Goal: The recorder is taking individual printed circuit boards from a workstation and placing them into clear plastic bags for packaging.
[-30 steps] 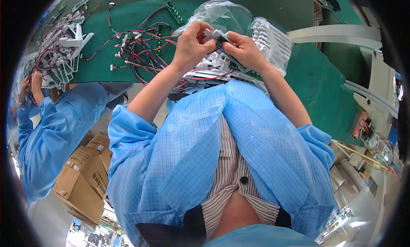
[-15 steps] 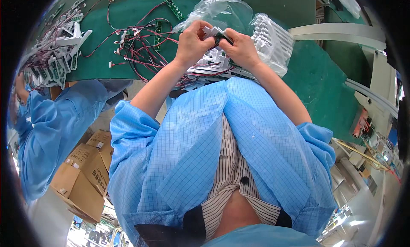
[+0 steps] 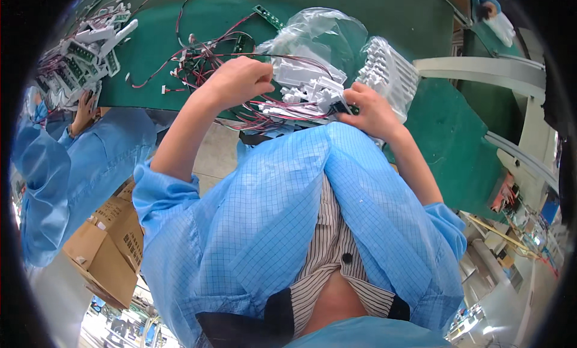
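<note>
My right hand [image 3: 375, 111] pinches a small white plastic part with a dark circuit board [image 3: 340, 107] at its fingertips, low over a pile of white plastic parts [image 3: 300, 75]. Thin red and black wires [image 3: 273, 109] trail leftward along the table's near edge. Farther left, my left hand [image 3: 240, 80] is raised with its fingers curled together; whether anything is between them is hidden. Just beyond it lies a tangle of wired cables [image 3: 201, 62] with white connectors. Green circuit boards [image 3: 268, 16] lie at the far side of that tangle.
A clear plastic bag [image 3: 327, 29] sits behind the pile. Stacked white parts in clear wrap [image 3: 393, 71] stand to the right on the green mat [image 3: 448, 131]. At far left is a heap of assembled parts [image 3: 84, 53], with a co-worker's hand [image 3: 83, 112] beside it. Cardboard boxes [image 3: 102, 252] stand below.
My hands were together on the white part and have separated. The left moved left and slightly down, while the right moved down and right with the part. The view shifted slightly.
</note>
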